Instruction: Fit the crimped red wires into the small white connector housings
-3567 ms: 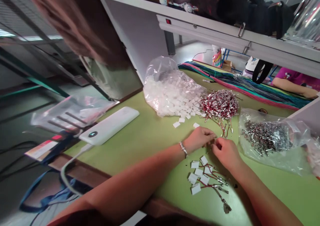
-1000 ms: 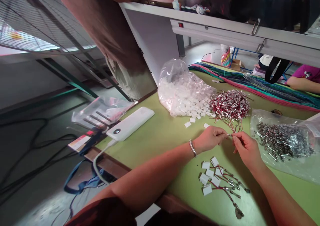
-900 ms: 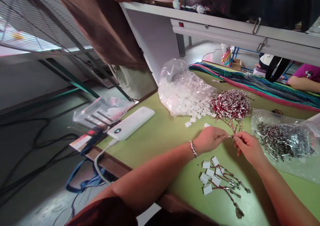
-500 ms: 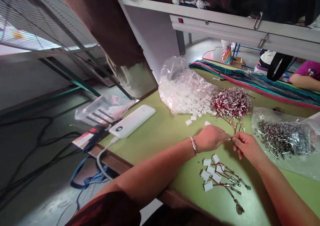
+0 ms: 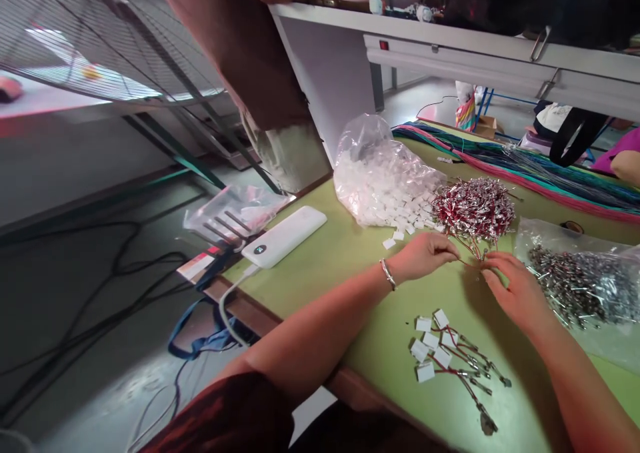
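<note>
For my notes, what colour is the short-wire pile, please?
The short-wire pile is red and silvery, clearest in the head view.

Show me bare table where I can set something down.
Widest: between power bank, connector bag and left forearm. Smaller: between right hand and wired connectors. Crowded: the far side, where connector bag, red pile and wires lie, and the right, under the terminal bag.
</note>
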`<state>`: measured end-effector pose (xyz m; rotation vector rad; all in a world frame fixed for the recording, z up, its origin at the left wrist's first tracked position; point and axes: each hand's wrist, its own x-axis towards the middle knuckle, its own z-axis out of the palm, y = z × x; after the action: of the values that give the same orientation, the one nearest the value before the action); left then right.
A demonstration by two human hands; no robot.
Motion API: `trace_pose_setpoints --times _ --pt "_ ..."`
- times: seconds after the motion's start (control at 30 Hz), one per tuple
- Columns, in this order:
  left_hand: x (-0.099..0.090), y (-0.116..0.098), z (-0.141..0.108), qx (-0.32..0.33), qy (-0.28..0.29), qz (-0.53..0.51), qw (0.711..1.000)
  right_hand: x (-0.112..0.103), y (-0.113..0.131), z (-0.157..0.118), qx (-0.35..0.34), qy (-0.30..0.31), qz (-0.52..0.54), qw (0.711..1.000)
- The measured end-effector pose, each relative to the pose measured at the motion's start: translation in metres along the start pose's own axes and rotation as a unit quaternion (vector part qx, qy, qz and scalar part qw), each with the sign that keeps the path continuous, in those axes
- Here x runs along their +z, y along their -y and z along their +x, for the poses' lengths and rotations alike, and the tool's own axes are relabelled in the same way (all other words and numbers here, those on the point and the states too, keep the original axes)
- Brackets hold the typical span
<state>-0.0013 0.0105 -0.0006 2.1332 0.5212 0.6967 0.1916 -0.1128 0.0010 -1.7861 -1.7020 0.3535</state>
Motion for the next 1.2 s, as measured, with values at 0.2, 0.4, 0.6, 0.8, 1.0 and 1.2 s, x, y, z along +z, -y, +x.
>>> trace_pose_setpoints --times 0.2,0.4,0.6,0.8,1.0,1.2 --pt "0.013 -0.004 -0.002 -0.009 0.031 -0.087 0.996 0.017 0.018 -0.011 -0.017 0.046 -0.054 0.997" --pt "-0.029 0.022 0.002 -0.060 -0.044 0.159 0.985 0.016 0.003 -0.007 0.098 -0.001 0.003 0.995" --pt "-0.024 0.036 -0.004 -0.066 0.081 0.310 0.945 0.015 0.003 -0.006 0.120 0.013 0.008 0.993" --pt "-0.006 0.024 -0.001 -0.071 0.052 0.219 0.972 0.018 0.002 -0.007 0.129 0.015 0.041 0.991" --pt "0.016 0.009 -0.003 -0.161 0.020 -0.164 0.973 0.019 0.008 -0.008 0.119 -0.010 0.116 0.986" --pt "0.019 0.002 -0.003 -0.196 0.046 -0.316 0.927 0.017 0.011 -0.008 0.128 0.004 0.133 0.983"
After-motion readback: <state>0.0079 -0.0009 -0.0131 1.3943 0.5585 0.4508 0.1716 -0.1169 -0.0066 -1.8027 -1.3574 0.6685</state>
